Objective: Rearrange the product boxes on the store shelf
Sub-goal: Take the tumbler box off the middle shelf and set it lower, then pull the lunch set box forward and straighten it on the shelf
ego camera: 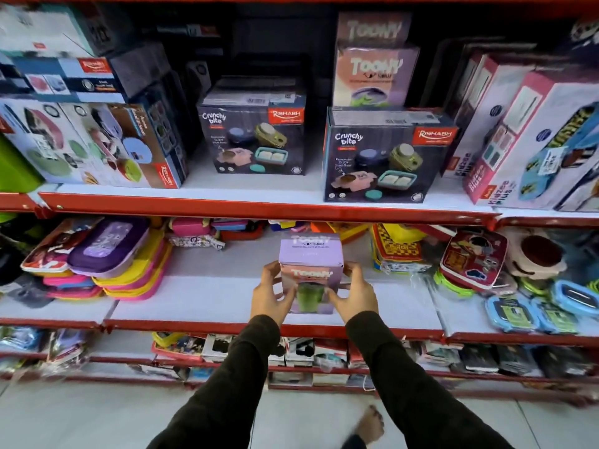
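Both hands clamped the lilac box [311, 270], left hand [270, 294] and right hand [353, 294] on opposite sides to keep it upright, at the middle shelf's [201, 299] front edge.

Three Toony boxes [311, 254] — two Crunchy Bite boxes [254, 134].

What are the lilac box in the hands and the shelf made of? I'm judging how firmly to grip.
Lilac box: looks like printed cardboard, matte, with crisp folded edges; both the left hand and the right hand hold it. Shelf: white board with a glossy red front lip, probably painted metal.
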